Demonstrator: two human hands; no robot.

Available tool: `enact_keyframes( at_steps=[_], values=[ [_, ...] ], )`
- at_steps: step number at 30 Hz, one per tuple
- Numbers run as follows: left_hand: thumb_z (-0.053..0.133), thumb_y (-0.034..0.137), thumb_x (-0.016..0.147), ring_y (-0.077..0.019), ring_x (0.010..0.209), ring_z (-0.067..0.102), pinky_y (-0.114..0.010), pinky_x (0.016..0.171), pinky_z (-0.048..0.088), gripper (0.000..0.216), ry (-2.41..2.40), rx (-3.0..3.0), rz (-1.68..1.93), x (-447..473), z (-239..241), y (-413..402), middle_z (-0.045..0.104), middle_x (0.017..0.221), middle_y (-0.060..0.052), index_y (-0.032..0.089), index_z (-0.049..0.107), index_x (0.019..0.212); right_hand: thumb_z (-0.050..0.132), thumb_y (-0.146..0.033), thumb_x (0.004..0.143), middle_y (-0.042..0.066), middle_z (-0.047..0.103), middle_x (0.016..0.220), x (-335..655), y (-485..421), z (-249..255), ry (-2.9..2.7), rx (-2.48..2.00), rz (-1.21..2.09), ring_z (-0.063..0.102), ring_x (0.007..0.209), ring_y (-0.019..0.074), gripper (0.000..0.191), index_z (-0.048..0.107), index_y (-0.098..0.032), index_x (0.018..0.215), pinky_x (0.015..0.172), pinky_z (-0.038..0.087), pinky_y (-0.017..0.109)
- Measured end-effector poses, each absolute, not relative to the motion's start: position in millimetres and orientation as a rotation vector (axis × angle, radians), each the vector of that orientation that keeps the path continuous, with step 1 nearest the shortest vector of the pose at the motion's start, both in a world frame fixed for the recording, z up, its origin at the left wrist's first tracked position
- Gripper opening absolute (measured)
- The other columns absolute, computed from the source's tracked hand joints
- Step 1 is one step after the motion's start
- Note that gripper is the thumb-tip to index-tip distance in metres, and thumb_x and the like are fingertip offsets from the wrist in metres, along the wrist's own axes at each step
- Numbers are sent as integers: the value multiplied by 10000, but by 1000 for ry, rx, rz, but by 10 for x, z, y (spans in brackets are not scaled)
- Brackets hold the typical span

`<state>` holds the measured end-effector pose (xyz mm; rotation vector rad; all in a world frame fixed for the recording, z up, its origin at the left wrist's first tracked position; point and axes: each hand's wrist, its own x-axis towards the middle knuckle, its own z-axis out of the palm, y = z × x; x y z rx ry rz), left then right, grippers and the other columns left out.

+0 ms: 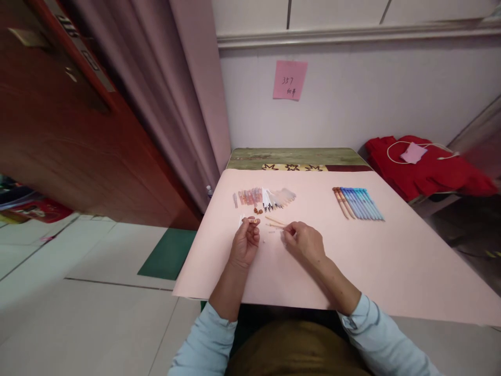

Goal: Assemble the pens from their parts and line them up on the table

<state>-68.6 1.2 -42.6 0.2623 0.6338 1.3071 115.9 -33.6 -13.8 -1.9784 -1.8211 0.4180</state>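
Observation:
My left hand [246, 241] is closed round a thin pen part [250, 221] with a small orange piece at its tip, held just above the pink table cover [371, 261]. My right hand [302, 241] rests on the cover with fingers pinched at thin beige pen parts [275, 222] lying between the hands. Behind them lie small orange caps [258, 211], a spread of clear and orange barrels with white refills [264, 198], and, to the right, a row of finished blue and orange pens [358, 203].
A red cloth pile [426, 167] with a white cord and pink slip sits at the right. A pink note [290, 79] hangs on the wall. A curtain [176, 104] and a wooden door [58, 115] stand left, beside the tiled floor and a green mat [168, 253].

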Motion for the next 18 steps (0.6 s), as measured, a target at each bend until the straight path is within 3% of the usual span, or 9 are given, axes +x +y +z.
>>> enact_keyframes(
  at_steps=[7, 18],
  values=[
    [678, 280, 862, -30, 521, 566, -98, 447, 459, 160, 606, 260, 1314, -684, -424, 11, 692, 795, -21, 130, 625, 870, 566, -256, 831, -9, 702, 807, 1177, -348, -141, -1894, -1980, 493, 592, 697, 136, 158, 706, -240, 759, 579, 299, 247],
    [660, 260, 878, -33, 538, 580, -103, 460, 476, 144, 592, 270, 1319, -690, -478, 29, 704, 838, -38, 121, 644, 913, 558, -301, 898, -3, 700, 965, 966, -196, -159, -2054, -1917, 299, 633, 797, 156, 183, 739, -290, 926, 610, 345, 256]
  ],
)
